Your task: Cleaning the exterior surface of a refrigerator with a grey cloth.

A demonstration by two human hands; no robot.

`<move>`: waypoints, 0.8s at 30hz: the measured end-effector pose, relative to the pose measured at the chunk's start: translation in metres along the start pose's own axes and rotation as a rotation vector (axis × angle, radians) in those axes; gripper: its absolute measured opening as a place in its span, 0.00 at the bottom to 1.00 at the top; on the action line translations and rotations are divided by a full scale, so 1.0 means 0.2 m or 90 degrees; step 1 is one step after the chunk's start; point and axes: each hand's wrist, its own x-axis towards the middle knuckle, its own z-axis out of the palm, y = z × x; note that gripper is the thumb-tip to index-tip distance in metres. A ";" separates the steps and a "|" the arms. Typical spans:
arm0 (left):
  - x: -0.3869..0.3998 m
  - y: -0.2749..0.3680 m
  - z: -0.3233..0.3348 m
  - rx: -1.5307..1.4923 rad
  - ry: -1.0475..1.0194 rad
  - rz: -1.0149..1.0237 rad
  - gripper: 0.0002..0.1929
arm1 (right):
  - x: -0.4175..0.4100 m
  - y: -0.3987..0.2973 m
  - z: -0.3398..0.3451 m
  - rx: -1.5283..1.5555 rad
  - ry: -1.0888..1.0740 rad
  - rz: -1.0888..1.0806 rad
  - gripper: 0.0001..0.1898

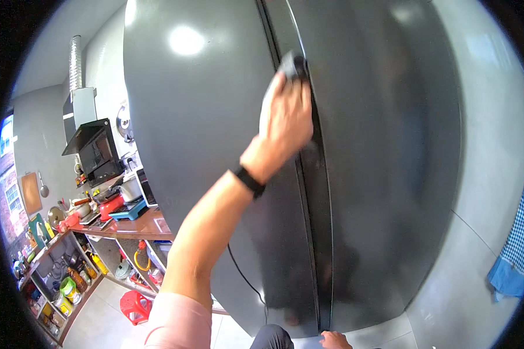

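Observation:
My left hand [288, 109], with a black band on its wrist, is raised against the front of a large dark grey two-door refrigerator [201, 122]. It presses a bunched grey cloth [292, 65], blurred, onto the vertical groove between the doors. The fingers lie over the cloth and hide part of it. At the bottom edge of the view, my right hand [335, 340] shows only in part, by the foot of the refrigerator. Whether it holds anything cannot be seen. A thin black cable [244, 275] crosses in front of the lower left door.
On the left a brown counter [126, 229] holds pots and a blue-based stove, above open shelves with bottles. A range hood [97, 150] hangs over it. A red plastic stool [135, 306] stands on the floor. A blue checked cloth [517, 244] hangs at far right.

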 end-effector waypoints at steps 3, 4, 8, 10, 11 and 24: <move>-0.39 0.27 -0.15 -0.107 -0.178 0.046 0.24 | 0.03 0.08 0.04 -0.063 -0.023 -0.061 0.21; -0.52 0.36 -0.20 -0.143 -0.231 0.079 0.24 | 0.04 0.09 0.03 -0.116 -0.068 -0.055 0.23; -0.84 0.50 -0.39 -0.223 -0.232 0.212 0.22 | -0.03 0.00 -0.05 -0.179 -0.179 -0.026 0.27; -0.75 0.45 -0.36 -0.198 -0.208 0.186 0.19 | -0.05 0.02 -0.04 -0.172 -0.175 -0.018 0.27; -0.66 0.37 -0.30 -0.139 -0.175 0.181 0.17 | -0.04 0.02 -0.03 -0.168 -0.159 -0.028 0.25; -0.59 0.29 -0.19 -0.072 -0.143 0.136 0.22 | -0.10 -0.87 -1.00 0.362 0.376 -0.205 0.14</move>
